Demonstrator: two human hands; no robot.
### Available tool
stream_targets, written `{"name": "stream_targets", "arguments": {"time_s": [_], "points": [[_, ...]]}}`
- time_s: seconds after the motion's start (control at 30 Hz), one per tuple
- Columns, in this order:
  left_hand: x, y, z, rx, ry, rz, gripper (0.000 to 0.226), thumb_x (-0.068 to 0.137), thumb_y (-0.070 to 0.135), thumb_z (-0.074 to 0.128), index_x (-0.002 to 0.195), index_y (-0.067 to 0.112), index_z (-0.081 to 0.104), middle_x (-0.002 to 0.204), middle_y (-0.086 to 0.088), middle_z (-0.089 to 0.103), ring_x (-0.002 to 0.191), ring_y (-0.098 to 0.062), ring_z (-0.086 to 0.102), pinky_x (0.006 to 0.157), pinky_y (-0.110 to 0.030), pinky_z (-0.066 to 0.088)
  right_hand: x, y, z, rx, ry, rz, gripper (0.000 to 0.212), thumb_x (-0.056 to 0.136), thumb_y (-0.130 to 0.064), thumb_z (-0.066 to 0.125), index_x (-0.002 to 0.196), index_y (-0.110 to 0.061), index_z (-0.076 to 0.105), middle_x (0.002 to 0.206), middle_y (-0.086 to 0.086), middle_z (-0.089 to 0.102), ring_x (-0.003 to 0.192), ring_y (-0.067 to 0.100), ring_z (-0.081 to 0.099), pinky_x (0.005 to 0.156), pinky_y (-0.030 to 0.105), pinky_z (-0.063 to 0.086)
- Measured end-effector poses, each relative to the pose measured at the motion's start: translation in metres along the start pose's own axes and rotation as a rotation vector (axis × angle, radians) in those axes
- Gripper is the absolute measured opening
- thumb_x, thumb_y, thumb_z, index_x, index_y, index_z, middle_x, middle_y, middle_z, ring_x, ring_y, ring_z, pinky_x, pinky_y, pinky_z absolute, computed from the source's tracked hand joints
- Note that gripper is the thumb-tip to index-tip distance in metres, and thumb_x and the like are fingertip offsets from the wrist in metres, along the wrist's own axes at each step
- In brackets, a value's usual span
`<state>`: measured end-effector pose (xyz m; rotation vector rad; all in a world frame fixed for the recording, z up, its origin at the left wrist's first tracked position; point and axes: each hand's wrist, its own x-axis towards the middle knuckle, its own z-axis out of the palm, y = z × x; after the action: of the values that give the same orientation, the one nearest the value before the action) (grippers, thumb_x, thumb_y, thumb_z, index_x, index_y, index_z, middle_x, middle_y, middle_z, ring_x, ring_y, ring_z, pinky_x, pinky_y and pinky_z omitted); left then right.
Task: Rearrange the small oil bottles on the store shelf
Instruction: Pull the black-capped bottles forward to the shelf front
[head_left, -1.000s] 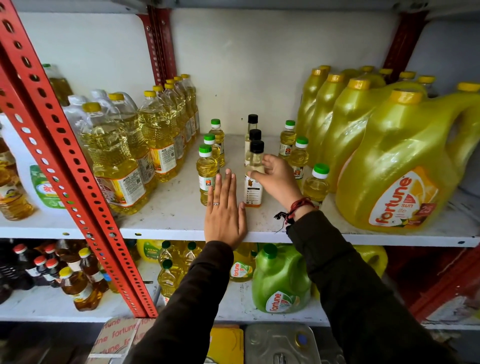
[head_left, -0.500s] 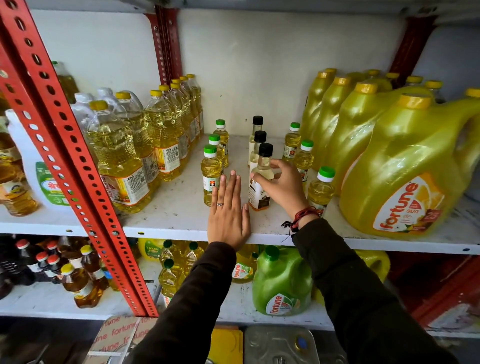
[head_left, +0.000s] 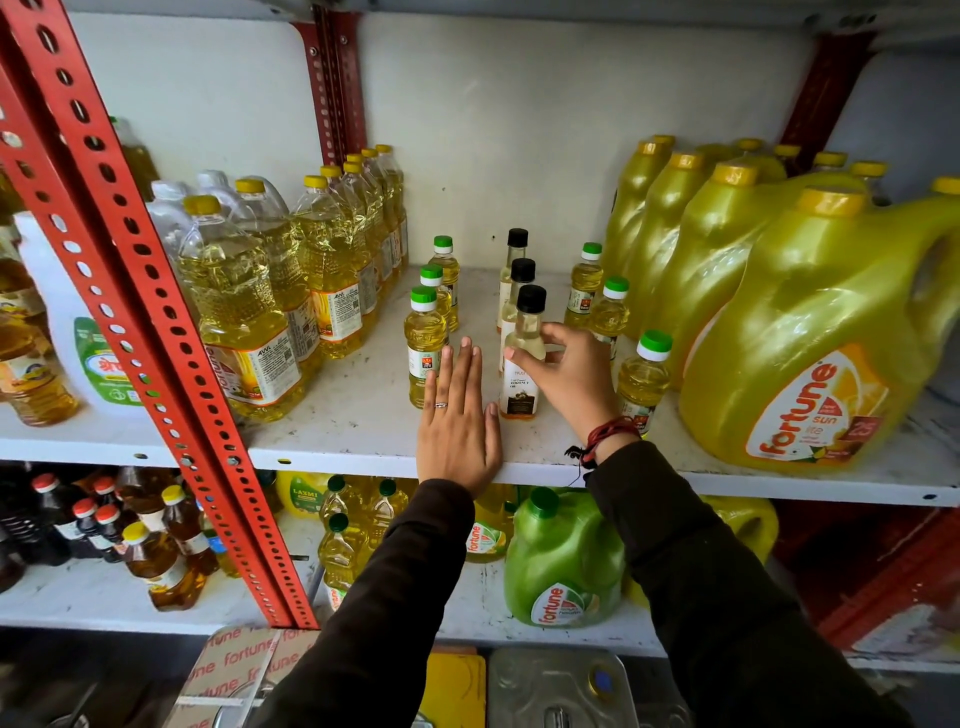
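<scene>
Small oil bottles stand in three short rows on the white shelf. The left row has green caps, its front bottle just beyond my left fingertips. In the middle row, black-capped coconut oil bottles line up; my right hand grips the front one around its neck and shoulder while it stands upright on the shelf. Behind it stand two more black-capped bottles. A right row of green-capped bottles runs beside my right wrist. My left hand lies flat, palm down, on the shelf's front edge.
Tall clear oil bottles crowd the left side. Large yellow jugs fill the right. A red slotted upright crosses diagonally at left. Below, a lower shelf holds a green jug and small dark bottles.
My right hand has shifted its hold higher, from the bottle's body to its neck and shoulder. My left hand has stayed flat on the shelf edge.
</scene>
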<state>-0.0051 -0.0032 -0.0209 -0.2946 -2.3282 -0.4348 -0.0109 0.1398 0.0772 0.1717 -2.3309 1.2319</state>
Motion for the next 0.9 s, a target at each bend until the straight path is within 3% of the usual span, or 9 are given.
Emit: {"name": "stream_targets", "arguments": {"time_s": [0.23, 0.9], "points": [[-0.001, 0.0, 0.0, -0.003, 0.004, -0.002, 0.067, 0.105, 0.034, 0.024, 0.164, 0.004, 0.019, 0.173, -0.013, 0.011, 0.161, -0.026, 0.002, 0.132, -0.041, -0.001, -0.012, -0.004, -0.002, -0.116, 0.022, -0.038, 0.045, 0.082, -0.047, 0.078, 0.112, -0.014, 0.075, 0.101, 0.004, 0.079, 0.093, 0.02, 0.073, 0.084, 0.037, 0.06], [-0.001, 0.003, -0.001, -0.062, 0.014, -0.03, 0.067, 0.104, 0.034, 0.024, 0.164, 0.004, 0.02, 0.173, -0.012, 0.012, 0.161, -0.026, 0.004, 0.131, -0.039, -0.002, -0.055, -0.012, -0.017, -0.072, 0.061, -0.082, 0.038, 0.082, -0.049, 0.077, 0.103, -0.018, 0.074, 0.097, -0.002, 0.079, 0.086, 0.013, 0.075, 0.076, 0.038, 0.063]]}}
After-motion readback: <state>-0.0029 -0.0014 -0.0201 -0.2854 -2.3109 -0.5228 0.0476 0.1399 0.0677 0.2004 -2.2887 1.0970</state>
